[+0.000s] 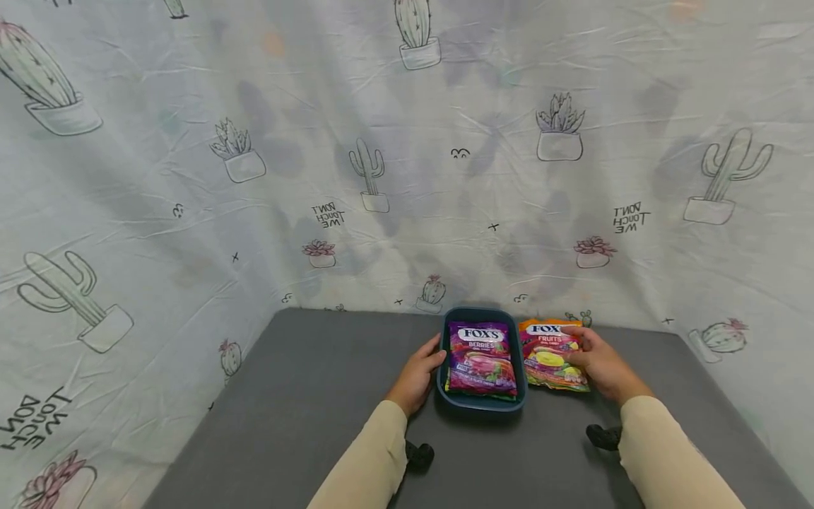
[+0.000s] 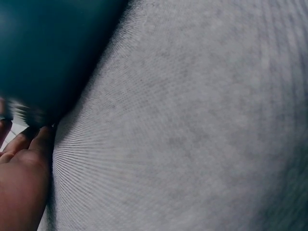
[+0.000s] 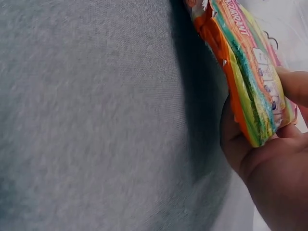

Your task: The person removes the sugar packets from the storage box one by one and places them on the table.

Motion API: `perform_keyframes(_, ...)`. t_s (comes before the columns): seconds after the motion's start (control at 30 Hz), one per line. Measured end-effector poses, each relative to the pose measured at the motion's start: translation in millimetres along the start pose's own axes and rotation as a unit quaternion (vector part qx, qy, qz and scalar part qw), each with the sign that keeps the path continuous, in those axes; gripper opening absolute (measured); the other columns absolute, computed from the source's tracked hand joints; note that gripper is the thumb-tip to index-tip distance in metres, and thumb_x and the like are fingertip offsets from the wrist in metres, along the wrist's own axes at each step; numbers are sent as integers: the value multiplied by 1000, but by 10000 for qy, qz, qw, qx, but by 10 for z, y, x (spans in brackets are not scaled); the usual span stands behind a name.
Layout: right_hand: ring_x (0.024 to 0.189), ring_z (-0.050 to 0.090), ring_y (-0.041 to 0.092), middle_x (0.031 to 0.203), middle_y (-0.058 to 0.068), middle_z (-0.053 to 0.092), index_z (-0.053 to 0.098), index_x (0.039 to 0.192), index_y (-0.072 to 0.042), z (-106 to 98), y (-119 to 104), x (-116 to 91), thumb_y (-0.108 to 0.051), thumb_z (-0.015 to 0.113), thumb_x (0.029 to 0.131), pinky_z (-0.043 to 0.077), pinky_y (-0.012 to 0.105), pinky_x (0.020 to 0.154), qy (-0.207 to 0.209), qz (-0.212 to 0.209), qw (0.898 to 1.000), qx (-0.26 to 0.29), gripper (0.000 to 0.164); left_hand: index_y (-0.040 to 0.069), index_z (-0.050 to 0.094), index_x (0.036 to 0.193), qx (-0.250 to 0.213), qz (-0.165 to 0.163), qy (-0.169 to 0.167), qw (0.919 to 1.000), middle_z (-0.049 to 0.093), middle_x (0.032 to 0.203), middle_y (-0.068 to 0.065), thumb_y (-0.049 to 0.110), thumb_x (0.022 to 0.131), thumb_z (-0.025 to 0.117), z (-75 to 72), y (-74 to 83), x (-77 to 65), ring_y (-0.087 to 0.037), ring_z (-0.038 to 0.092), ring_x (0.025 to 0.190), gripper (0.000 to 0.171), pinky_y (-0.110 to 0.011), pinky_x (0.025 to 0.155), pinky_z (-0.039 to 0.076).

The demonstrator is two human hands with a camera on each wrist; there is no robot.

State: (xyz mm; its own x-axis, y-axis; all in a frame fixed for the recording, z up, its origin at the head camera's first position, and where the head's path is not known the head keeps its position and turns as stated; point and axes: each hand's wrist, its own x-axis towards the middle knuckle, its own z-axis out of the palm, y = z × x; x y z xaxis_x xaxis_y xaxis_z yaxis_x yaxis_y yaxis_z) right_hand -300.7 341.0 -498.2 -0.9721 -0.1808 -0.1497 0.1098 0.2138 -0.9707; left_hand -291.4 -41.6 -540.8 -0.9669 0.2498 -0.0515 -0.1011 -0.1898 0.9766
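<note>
Head view: a dark blue tray (image 1: 480, 407) is standing on the grey tabletop (image 1: 318, 396), before a cactus-printed cloth (image 1: 407, 177). The Berries packet (image 1: 481, 359) is lying face up inside the tray; the Fruits packet (image 1: 544, 359) is lying outside it, just beside its right wall. The left grip (image 1: 413, 376) is resting loosely extended fingers against the tray's left wall, apparently steadying it. The right grip (image 1: 603, 364) is pinching the Fruits packet by its right side. Judged from this arrangement, the work is standing partway: the Berries packet is occupying the tray, whereas the Fruits packet is seemingly remaining to be dealt with. By count, one tray, two packets with their fronts showing, and two grips are appearing. A green-and-yellow edge is peeking out beneath the Berries packet; whether it is marking a further packet cannot be told.

Left wrist view: one tray is filling the upper left corner, and the fingers (image 2: 42, 139) are meeting the lower part of its outer wall, without visibly wrapping round it.

Right wrist view: one packet, the Fruits one, is presenting its edge, with the thumb (image 3: 294, 87) pressing one face and fingers backing the other. A shadow is falling alongside.
</note>
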Motion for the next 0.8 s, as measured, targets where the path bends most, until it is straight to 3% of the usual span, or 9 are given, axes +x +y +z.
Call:
perform_keyframes(0.4, 121, 57, 43, 160, 40, 31, 27, 165, 4, 13, -68, 113, -3, 55, 111, 55, 41, 87, 184, 392, 9924, -1156, 61, 5, 35, 171, 15, 11, 98, 10000, 34, 173, -20, 22, 116, 53, 29, 22, -21, -36, 51, 144, 60, -50, 118, 41)
perform_keyframes(0.8, 130, 52, 56, 152, 43, 37, 30, 162, 9, -92, -40, 23, -7, 64, 108, 57, 53, 90, 716, 502, 9896, -1141, 66, 4, 35, 170, -23, 119, 6, 9999, 36, 171, -20, 21, 117, 52, 3, -10, 2, -34, 53, 142, 59, -48, 117, 44)
